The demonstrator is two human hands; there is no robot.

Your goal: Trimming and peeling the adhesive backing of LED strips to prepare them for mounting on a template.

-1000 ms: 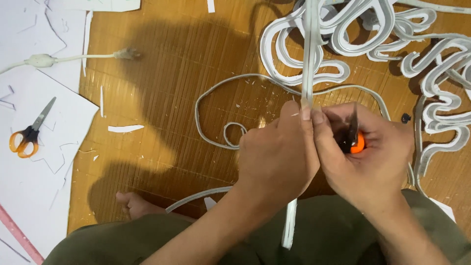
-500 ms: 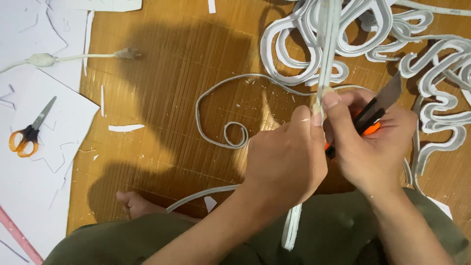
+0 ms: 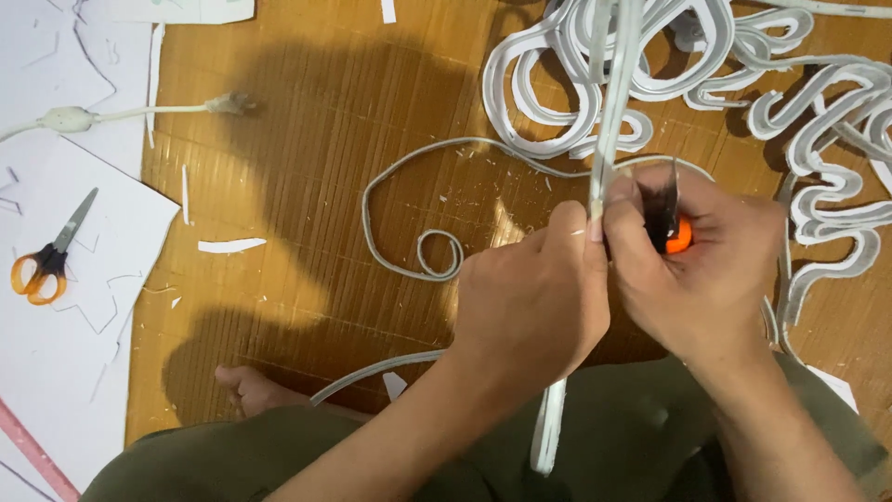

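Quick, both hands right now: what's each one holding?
Left hand: closed, pinching the long white strip.
Right hand: closed on an orange-handled knife, blade against the strip.

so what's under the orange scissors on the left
The orange-handled scissors lie on a white sheet with cut lines, which lies over the bamboo mat. Whatever the sheet covers cannot be seen.
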